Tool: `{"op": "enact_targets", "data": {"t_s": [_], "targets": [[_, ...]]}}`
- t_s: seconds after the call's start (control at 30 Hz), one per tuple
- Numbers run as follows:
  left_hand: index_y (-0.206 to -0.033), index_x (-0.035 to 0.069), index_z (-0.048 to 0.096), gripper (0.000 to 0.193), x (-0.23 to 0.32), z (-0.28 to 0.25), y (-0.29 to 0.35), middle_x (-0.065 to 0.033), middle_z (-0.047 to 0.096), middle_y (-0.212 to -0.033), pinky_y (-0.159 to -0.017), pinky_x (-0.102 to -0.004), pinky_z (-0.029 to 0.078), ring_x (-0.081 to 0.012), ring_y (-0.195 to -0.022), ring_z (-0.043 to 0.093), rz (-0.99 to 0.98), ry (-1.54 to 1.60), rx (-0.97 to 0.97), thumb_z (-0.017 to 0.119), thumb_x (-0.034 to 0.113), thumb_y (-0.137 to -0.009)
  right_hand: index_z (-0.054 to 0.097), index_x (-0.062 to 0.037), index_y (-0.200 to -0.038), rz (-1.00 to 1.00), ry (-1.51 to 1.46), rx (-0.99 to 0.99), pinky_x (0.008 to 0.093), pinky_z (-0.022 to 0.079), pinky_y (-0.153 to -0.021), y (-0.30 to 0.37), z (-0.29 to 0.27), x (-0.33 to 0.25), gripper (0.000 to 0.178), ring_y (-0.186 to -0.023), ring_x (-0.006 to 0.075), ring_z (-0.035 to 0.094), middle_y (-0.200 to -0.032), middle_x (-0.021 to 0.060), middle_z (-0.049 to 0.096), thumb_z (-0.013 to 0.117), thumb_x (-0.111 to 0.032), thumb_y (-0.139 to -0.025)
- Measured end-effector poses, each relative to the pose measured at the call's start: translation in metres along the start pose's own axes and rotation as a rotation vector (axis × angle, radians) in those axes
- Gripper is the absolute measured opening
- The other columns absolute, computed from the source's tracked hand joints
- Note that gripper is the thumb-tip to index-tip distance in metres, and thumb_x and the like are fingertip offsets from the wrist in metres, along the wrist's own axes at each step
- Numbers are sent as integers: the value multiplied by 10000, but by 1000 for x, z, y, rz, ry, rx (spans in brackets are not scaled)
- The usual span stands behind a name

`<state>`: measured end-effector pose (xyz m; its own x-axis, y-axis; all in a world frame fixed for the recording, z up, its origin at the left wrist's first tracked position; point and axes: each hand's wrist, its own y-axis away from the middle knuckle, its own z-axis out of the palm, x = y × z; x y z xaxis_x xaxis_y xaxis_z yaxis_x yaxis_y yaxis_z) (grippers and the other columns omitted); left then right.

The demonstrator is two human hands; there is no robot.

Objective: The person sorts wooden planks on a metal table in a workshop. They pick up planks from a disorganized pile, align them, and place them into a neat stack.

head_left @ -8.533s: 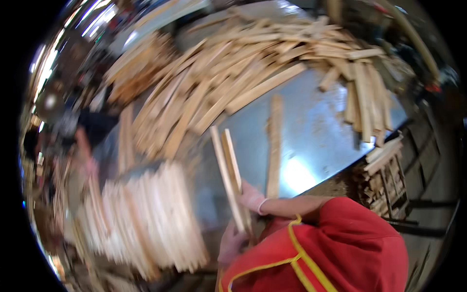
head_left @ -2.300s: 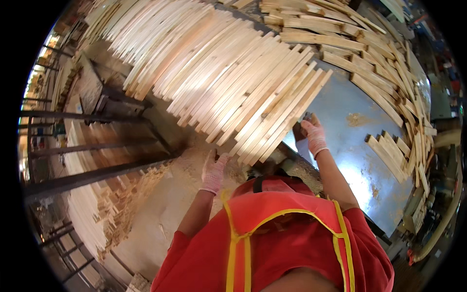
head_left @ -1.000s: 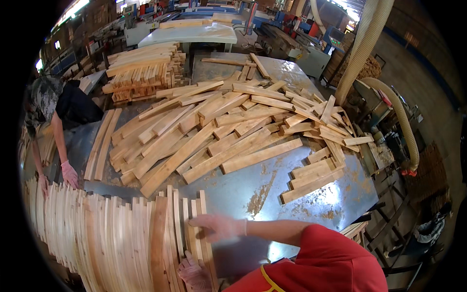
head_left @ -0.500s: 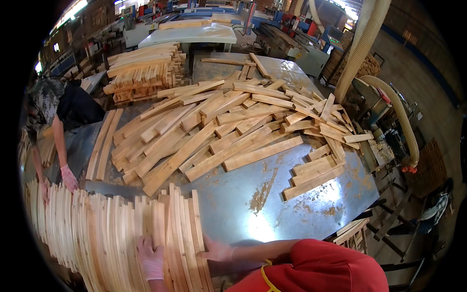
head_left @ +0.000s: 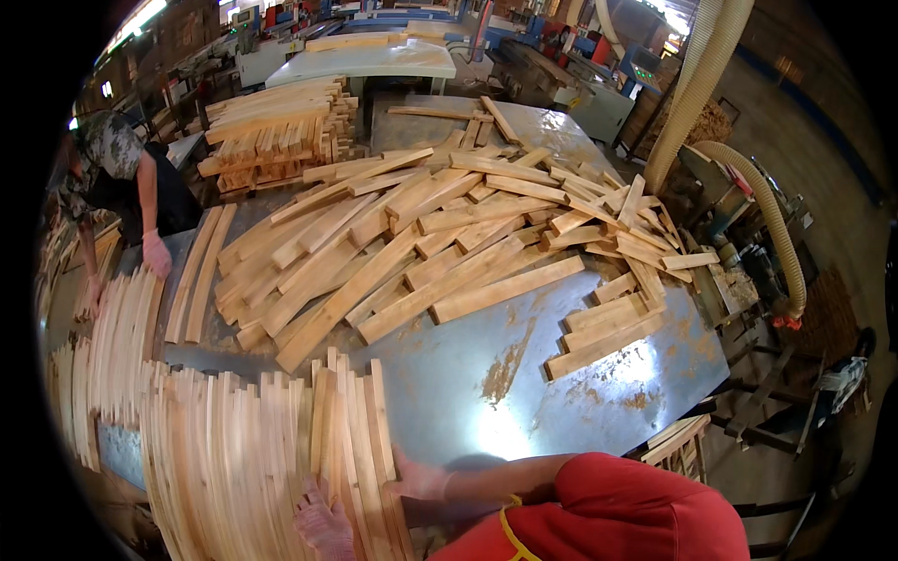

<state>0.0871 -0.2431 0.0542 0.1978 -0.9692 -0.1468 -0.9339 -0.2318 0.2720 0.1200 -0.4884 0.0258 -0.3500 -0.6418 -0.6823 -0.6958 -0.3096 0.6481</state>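
A row of pale wooden strips [head_left: 220,449] stands packed side by side at the near left. My left hand [head_left: 325,525], in a pink glove, lies on the strips near the right end of the row, fingers stretched out. Against the outer face of the rightmost strip [head_left: 383,421] rests my right hand [head_left: 419,478], its fingers extended and touching the wood. At the left edge, a co-worker's gloved hands [head_left: 156,254] hold the far ends of a bundle of strips [head_left: 126,313], set apart from my row.
A loose heap of wooden pieces [head_left: 449,234] covers the middle of the metal table [head_left: 449,383]. Stacked boards [head_left: 281,131] stand behind it at the left. Ribbed hoses [head_left: 697,93] hang at the right, beside machinery. Sawdust patches the tabletop.
The co-worker's bundle has separated from the row and shifted away, opening a gap. My left hand has slid nearer to me and slightly right along the strips. My right hand stays at the row's end.
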Motion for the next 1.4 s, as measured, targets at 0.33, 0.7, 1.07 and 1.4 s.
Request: {"op": "enact_targets", "data": {"t_s": [0.33, 0.7, 1.07, 1.4], "targets": [[-1666, 140, 360, 770, -82, 11, -29, -163, 547, -1576, -1123, -415, 489, -335, -1433, 530, -197, 313, -20, 673, 349, -995, 55, 69, -1665, -163, -15, 112, 474, 457, -1139, -9, 5, 14, 1059, -1336, 463, 570, -1438, 378, 553, 681, -444, -981], [-1315, 29, 633, 483, 26, 29, 118, -131, 633, -1177, -993, -461, 467, -314, -1154, 601, 289, 326, 410, 730, 308, -933, 473, -58, -1587, -422, -196, 410, 318, 528, -814, -77, -127, 12, 609, -933, 157, 650, -1016, 79, 698, 634, -156, -1007], [-1287, 73, 636, 568, 44, 23, 109, -76, 668, -1087, -910, -464, 505, -277, -1031, 649, 282, 371, 453, 772, 450, -886, 399, -110, -1642, -200, 549, 361, 489, 440, -1134, -56, -135, -102, 801, -1308, 401, 623, -1388, 262, 673, 678, -270, -907], [-1287, 101, 702, 396, 35, -119, 43, -165, 702, -1144, -871, -464, 597, -332, -959, 745, 184, 590, 37, 575, 361, -1018, 340, -115, -1685, -138, -616, -26, 362, 387, -1218, 6, -45, 77, 857, -1404, 212, 534, -1490, 113, 594, 760, -92, -939]]}}
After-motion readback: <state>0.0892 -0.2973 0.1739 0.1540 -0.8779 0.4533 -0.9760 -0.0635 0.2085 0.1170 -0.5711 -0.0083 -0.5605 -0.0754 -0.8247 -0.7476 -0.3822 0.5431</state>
